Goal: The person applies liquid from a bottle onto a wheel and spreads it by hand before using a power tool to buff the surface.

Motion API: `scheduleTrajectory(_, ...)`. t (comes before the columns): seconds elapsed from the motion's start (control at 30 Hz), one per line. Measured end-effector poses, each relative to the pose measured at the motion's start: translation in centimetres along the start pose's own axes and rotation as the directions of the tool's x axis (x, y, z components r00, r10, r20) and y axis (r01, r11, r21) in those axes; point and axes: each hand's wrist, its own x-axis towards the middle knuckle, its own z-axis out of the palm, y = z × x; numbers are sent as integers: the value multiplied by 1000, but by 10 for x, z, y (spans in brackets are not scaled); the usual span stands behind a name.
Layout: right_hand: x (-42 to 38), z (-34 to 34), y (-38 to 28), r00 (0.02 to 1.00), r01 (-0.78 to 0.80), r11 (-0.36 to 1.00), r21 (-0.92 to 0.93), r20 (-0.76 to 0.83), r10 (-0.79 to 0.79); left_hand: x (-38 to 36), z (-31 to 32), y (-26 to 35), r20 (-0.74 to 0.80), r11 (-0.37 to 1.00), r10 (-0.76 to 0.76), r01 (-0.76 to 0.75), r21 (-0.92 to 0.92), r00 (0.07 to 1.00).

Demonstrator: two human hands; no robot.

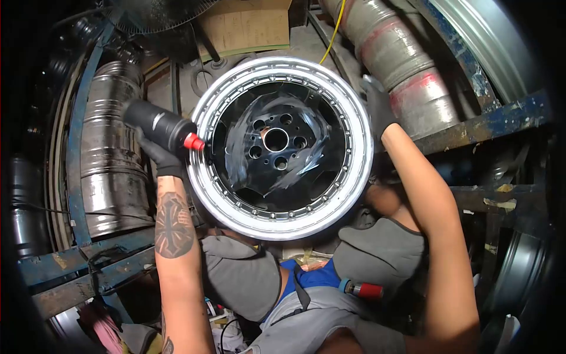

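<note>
A wheel rim with a bright silver lip (pixel 358 147) and a black centre faces up in the middle of the view. Pale streaks ring its hub. My left hand (pixel 158 152), in a dark glove, is wrapped round a black bottle (pixel 156 124). The bottle's red tip points right, over the rim's left edge. At the rim's right edge is my right hand (pixel 379 106), also gloved and slightly blurred; its fingers extend upward beside the lip. Whether its palm presses on the rim is hidden.
Stacked metal rims (pixel 112 147) stand at the left behind a blue frame (pixel 75 147). More rims (pixel 413 76) lie at the upper right, past a yellow cable (pixel 333 35). A cardboard box (pixel 247 26) and a fan (pixel 156 15) are at the top.
</note>
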Motion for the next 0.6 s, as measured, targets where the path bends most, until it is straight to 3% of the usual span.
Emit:
scheduleTrajectory(0.07,-4,13,-22,958,284,940,-187,83,-273,-27,53,16,158,991,-17,38,-130,987)
scheduleTrajectory(0.17,-45,40,-68,815,532,808,-252,412,-408,-47,86,25,386,962,-152,226,-154,910)
scheduleTrajectory(0.2,-67,50,-81,813,440,887,-144,484,-324,-61,92,27,533,922,-253,367,-119,808)
scheduleTrajectory(0.27,-98,62,-84,751,83,993,-87,660,-5,-76,99,19,488,976,-208,149,159,847)
scheduleTrajectory(0.3,-108,69,-75,707,65,995,-77,707,9,-99,108,17,427,968,-193,101,229,883)
scheduleTrajectory(0.33,-117,76,-67,661,47,996,-69,750,21,-120,122,15,507,985,-155,94,145,848)
scheduleTrajectory(0.37,-130,83,-70,605,-108,982,-155,774,189,-121,121,11,450,983,-175,184,24,876)
scheduleTrajectory(0.4,-137,89,-69,604,-126,977,-172,768,213,-120,121,9,393,960,-202,261,-104,897)
scheduleTrajectory(0.43,-140,96,-63,602,-287,953,-95,756,257,-112,127,8,363,981,-112,161,-109,925)
scheduleTrajectory(0.5,-149,103,-59,606,-523,851,57,726,324,-105,140,20,296,962,-141,201,-183,945)
scheduleTrajectory(0.6,-158,110,-62,593,-672,707,221,732,336,-85,135,29,487,934,-90,244,-261,869)
